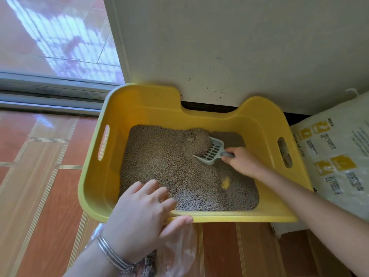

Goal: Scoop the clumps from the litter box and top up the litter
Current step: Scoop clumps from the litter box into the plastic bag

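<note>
Fingers of the right hand [242, 161] curl round the grey handle of a slotted plastic scoop [212, 153], whose blade is dug into a heaped clump [196, 139] at the far side of the granular grey-brown litter [159, 156]. The left hand [139, 214] clamps the near rim of the glossy yellow litter box [229, 218], fingers inside, thumb along the outer edge. A crinkled clear plastic bag [179, 250] lies under that wrist. A white printed litter sack [335, 160] sits just right of the box.

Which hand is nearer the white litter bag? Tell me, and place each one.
Right. The right hand grips the scoop inside the litter box, on the side toward the litter bag. The left hand holds the box's near rim, farther from it.
</note>
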The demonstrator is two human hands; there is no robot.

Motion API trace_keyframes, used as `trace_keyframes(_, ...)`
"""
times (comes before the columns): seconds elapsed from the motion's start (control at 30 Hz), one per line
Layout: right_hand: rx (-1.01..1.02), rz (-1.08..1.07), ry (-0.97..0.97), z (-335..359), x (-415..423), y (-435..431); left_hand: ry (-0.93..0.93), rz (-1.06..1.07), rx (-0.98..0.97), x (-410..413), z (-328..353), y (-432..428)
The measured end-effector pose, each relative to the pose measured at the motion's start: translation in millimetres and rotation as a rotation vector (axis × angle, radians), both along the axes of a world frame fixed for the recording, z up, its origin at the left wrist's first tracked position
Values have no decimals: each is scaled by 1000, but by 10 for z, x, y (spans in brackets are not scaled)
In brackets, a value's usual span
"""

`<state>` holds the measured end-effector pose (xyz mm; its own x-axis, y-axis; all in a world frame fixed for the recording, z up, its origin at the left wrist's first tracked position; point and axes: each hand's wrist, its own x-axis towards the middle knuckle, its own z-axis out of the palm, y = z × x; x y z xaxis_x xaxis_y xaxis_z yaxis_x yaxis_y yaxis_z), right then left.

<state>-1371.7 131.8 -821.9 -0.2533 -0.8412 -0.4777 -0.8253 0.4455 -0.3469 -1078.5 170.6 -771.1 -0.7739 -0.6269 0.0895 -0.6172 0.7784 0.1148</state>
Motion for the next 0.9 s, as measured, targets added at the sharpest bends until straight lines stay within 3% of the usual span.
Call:
trace_keyframes(0.27, -20, -104, -231, -248, 265, -125, -14, 61, -6, 83, 0, -17)
trace_keyframes(0.67, -158, -82, -535, -175, 261, -122, -11, 51, -7, 93, 2, -15)
trace_keyframes(0.9, -139, -20, -555, -63, 109, 36, 8, 65, 9, 92, -14, -10)
